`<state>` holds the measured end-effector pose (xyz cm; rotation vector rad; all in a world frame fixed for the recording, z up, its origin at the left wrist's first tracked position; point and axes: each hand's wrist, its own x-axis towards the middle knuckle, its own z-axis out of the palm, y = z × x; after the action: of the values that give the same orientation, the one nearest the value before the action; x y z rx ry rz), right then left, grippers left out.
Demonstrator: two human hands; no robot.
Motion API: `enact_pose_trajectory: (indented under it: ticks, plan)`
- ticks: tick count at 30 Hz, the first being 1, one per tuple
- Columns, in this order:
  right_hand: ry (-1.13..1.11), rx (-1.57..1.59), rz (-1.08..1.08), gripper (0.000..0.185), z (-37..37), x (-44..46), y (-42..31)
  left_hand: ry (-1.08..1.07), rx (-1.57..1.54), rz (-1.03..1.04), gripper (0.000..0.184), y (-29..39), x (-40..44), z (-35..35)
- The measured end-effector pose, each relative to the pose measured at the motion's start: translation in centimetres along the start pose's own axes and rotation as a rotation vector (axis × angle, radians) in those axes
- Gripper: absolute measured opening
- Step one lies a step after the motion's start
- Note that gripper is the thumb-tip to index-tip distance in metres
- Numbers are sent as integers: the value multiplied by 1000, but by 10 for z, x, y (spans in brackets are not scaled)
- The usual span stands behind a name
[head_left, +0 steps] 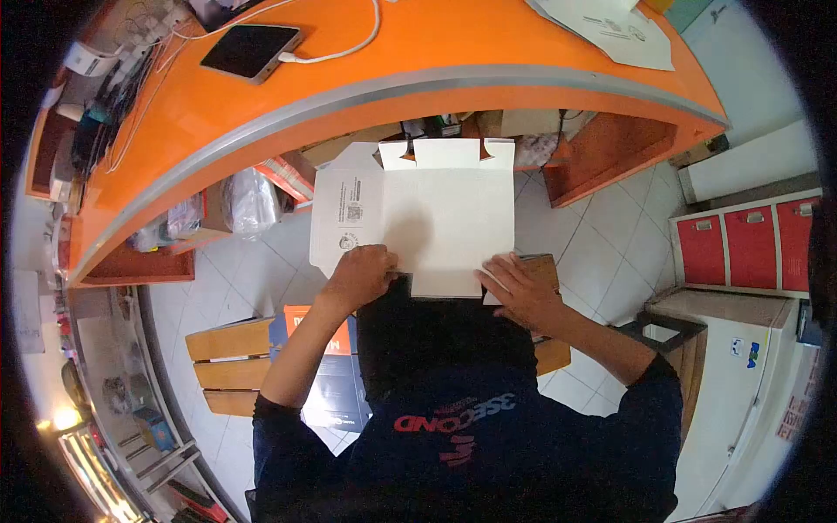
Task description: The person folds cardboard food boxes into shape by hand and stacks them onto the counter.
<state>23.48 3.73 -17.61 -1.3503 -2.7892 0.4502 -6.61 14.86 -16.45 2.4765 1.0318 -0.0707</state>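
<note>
A white, partly unfolded cardboard box [462,218] lies across my lap, its inner side facing up. Its left flap carries printed text, a QR code and a small face logo. My left hand [362,275] has its fingers curled around the lower edge of that printed flap. At the lower right corner, my right hand [523,292] grips the box edge, fingers over the top; its thumb is hidden. Cut tabs stand along the far edge of the cardboard, close to the desk's underside.
An orange curved desk [418,44] arches ahead, with a phone [251,52] on a white cable and a paper sheet [615,30] on top. Stuffed shelves sit below it. A slatted wooden bench [228,366] and a blue-orange printed package [323,375] are at left; a white fridge [724,375] stands right.
</note>
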Motion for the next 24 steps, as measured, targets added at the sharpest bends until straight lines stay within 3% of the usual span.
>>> enact_pose_trajectory:
  ticks: [3, 6, 9, 12, 16, 19, 22, 24]
  plan:
    - [105, -345, -134, 59, 22, -15, 18, 61, 7, 16, 10, 5, -1, 7]
    - [255, -133, -122, 43, 26, -9, 38, 126, 58, 56, 10, 10, -2, 9]
    - [90, 434, 194, 32, -7, 24, 43, 182, 101, 43, 9, 8, -8, 9]
    - [-145, 871, 207, 26, -10, 49, 57, 171, 71, -45, 16, -3, -14, 9]
    - [-138, 1278, 404, 29, 37, 58, 11, 217, 122, -95, 30, -26, -19, 9]
    - [-149, 1474, 514, 30, 61, 60, -26, 391, 172, 15, 28, -42, -23, 16]
    - [-138, 1685, 582, 28, 56, 61, -33, 633, 67, -280, 33, -28, -30, 14]
    - [-162, 1838, 572, 28, 57, 58, -30, 901, -569, -475, 34, -13, -38, 34]
